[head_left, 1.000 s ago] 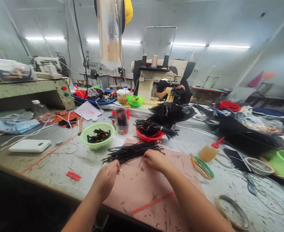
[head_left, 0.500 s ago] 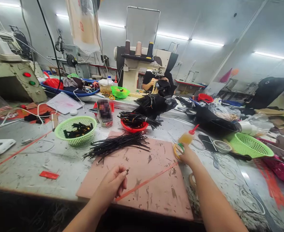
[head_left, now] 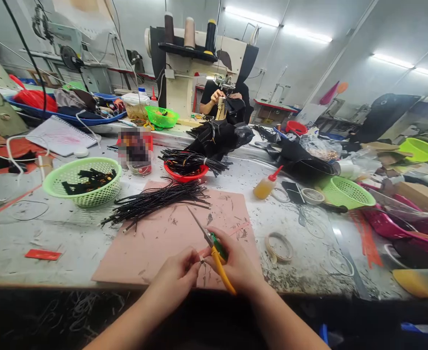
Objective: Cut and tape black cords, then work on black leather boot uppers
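Note:
My right hand [head_left: 238, 265] grips scissors [head_left: 219, 267] with yellow and green handles, their blades pointing up and away to the left. Close beside it, my left hand [head_left: 177, 272] pinches a small dark piece [head_left: 201, 262], mostly hidden by the fingers. Fingertips of both hands meet around that piece. Under the hands lies a pink board [head_left: 144, 257] with dark marks. A bundle of thin black strips [head_left: 155, 204] rests across the board's far left part. Beyond it, more black strips [head_left: 185, 163] fill a red bowl [head_left: 187, 178].
A light green basket [head_left: 90, 197] with short black pieces stands left. To the right are a glue bottle [head_left: 265, 187], a tape roll [head_left: 278, 247] and another green basket [head_left: 348, 192]. A co-worker [head_left: 208, 95] sits at a sewing machine [head_left: 177, 82] opposite.
My right hand has brought the scissors from beside the glue bottle to my left hand over the board. The left hand still pinches the small piece. The view has shifted.

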`<state>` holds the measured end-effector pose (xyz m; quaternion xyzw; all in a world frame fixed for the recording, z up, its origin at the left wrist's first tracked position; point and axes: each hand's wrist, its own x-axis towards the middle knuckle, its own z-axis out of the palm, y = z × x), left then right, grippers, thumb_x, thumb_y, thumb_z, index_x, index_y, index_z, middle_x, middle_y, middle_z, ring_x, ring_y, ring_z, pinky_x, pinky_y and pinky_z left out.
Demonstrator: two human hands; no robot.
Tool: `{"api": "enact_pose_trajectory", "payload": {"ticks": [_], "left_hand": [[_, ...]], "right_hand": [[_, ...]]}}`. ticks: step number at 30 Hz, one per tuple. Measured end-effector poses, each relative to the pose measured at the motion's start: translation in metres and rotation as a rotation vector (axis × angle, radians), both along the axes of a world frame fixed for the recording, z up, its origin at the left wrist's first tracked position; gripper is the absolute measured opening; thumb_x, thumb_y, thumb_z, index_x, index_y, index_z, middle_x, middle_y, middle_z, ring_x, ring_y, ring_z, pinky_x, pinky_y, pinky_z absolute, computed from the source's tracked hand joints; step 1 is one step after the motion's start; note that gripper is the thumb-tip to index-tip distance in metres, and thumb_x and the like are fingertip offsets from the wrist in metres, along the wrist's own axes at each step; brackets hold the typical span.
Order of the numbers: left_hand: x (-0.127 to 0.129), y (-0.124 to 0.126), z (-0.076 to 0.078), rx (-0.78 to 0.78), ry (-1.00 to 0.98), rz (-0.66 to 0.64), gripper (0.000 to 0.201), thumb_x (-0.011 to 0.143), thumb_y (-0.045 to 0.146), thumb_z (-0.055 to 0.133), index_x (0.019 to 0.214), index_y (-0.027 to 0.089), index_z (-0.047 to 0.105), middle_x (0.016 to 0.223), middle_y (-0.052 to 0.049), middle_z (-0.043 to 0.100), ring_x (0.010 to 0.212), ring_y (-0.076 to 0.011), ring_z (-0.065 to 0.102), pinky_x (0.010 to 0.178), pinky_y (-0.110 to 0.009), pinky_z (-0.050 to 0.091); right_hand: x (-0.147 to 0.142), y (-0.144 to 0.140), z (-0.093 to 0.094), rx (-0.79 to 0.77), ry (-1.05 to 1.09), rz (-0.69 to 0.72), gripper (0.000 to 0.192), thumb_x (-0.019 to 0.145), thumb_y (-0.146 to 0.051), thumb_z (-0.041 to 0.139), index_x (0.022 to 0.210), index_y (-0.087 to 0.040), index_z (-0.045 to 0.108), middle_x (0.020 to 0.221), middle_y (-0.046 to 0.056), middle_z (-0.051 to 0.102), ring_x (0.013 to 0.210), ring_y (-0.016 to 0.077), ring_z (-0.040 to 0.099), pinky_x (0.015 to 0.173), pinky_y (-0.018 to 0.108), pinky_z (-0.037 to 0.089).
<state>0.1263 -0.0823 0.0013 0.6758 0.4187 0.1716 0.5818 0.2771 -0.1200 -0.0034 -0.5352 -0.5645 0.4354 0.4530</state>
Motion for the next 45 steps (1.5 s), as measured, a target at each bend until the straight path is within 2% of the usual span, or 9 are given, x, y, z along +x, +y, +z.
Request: {"api": "enact_pose_trajectory", "payload": {"ticks": [2, 4, 9, 13, 18, 24, 30, 37, 45], "left_hand": [[-0.004, 0.001, 0.000, -0.025, 0.056, -0.023, 0.021, 0.076, 0.040, 0.042, 0.068, 0.021, 0.046, 0.052, 0.006, 0.048, 0.042, -0.0116, 0.045, 0.043, -0.022, 0.036], [-0.016, 0.003, -0.001, -0.036, 0.145, -0.031, 0.024, 0.074, 0.044, 0.044, 0.073, 0.020, 0.051, 0.050, 0.006, 0.049, 0.038, -0.0120, 0.046, 0.042, -0.022, 0.036], [-0.062, 0.012, -0.012, -0.115, 0.317, 0.057, 0.037, 0.058, 0.056, 0.051, 0.062, 0.020, 0.056, 0.045, 0.005, 0.051, 0.031, -0.0114, 0.044, 0.038, -0.022, 0.033], [-0.078, 0.013, -0.021, -0.195, 0.367, 0.114, 0.043, 0.052, 0.061, 0.050, 0.065, 0.021, 0.060, 0.040, 0.006, 0.048, 0.027, -0.0099, 0.036, 0.034, -0.021, 0.028], [-0.070, 0.012, -0.021, -0.100, 0.404, 0.098, 0.039, 0.053, 0.059, 0.048, 0.059, 0.022, 0.059, 0.040, 0.003, 0.049, 0.037, -0.0138, 0.041, 0.040, -0.024, 0.033], [-0.068, 0.015, -0.024, -0.049, 0.390, 0.081, 0.039, 0.056, 0.059, 0.048, 0.059, 0.022, 0.059, 0.041, 0.002, 0.052, 0.047, -0.0181, 0.048, 0.051, -0.026, 0.037], [-0.072, 0.007, -0.021, -0.002, 0.362, 0.120, 0.033, 0.064, 0.052, 0.047, 0.059, 0.021, 0.056, 0.047, 0.002, 0.053, 0.048, -0.0172, 0.049, 0.050, -0.025, 0.035], [-0.074, -0.004, -0.018, 0.064, 0.405, 0.139, 0.018, 0.072, 0.033, 0.047, 0.064, 0.020, 0.057, 0.054, 0.001, 0.057, 0.054, -0.0172, 0.053, 0.052, -0.024, 0.035], [-0.077, -0.012, -0.016, 0.134, 0.467, 0.137, 0.013, 0.073, 0.023, 0.045, 0.065, 0.020, 0.054, 0.056, 0.002, 0.056, 0.053, -0.0156, 0.052, 0.051, -0.023, 0.034]], "right_hand": [[0.008, 0.001, -0.003, 0.014, -0.056, -0.016, 0.054, 0.069, -0.019, 0.061, 0.120, -0.023, 0.046, 0.077, 0.000, 0.059, 0.065, 0.0124, 0.054, 0.060, 0.024, 0.046], [0.028, 0.005, -0.005, 0.016, -0.150, -0.105, 0.050, 0.069, -0.018, 0.058, 0.117, -0.023, 0.047, 0.075, -0.001, 0.058, 0.063, 0.0123, 0.053, 0.059, 0.025, 0.045], [0.109, 0.023, -0.010, -0.085, -0.368, -0.427, 0.052, 0.065, -0.020, 0.058, 0.115, -0.019, 0.045, 0.076, 0.001, 0.061, 0.070, 0.0170, 0.058, 0.069, 0.031, 0.047], [0.148, 0.036, -0.021, -0.142, -0.468, -0.492, 0.055, 0.061, -0.019, 0.060, 0.114, -0.016, 0.047, 0.085, 0.005, 0.063, 0.078, 0.0206, 0.060, 0.076, 0.036, 0.046], [0.151, 0.047, -0.029, -0.162, -0.594, -0.501, 0.057, 0.061, -0.020, 0.061, 0.116, -0.019, 0.048, 0.103, 0.007, 0.062, 0.091, 0.0230, 0.058, 0.081, 0.036, 0.043], [0.150, 0.050, -0.028, -0.185, -0.711, -0.488, 0.055, 0.063, -0.016, 0.059, 0.117, -0.019, 0.050, 0.107, 0.008, 0.063, 0.091, 0.0233, 0.060, 0.079, 0.034, 0.045], [0.148, 0.043, -0.029, -0.221, -0.786, -0.493, 0.051, 0.065, -0.024, 0.059, 0.115, -0.021, 0.053, 0.102, 0.007, 0.066, 0.092, 0.0254, 0.060, 0.076, 0.033, 0.045], [0.150, 0.036, -0.029, -0.288, -0.832, -0.482, 0.054, 0.065, -0.031, 0.057, 0.117, -0.017, 0.053, 0.100, 0.014, 0.065, 0.089, 0.0329, 0.059, 0.072, 0.039, 0.044], [0.146, 0.036, -0.022, -0.360, -0.942, -0.478, 0.054, 0.066, -0.027, 0.056, 0.119, -0.019, 0.052, 0.097, 0.011, 0.065, 0.086, 0.0295, 0.060, 0.067, 0.034, 0.045]]}}
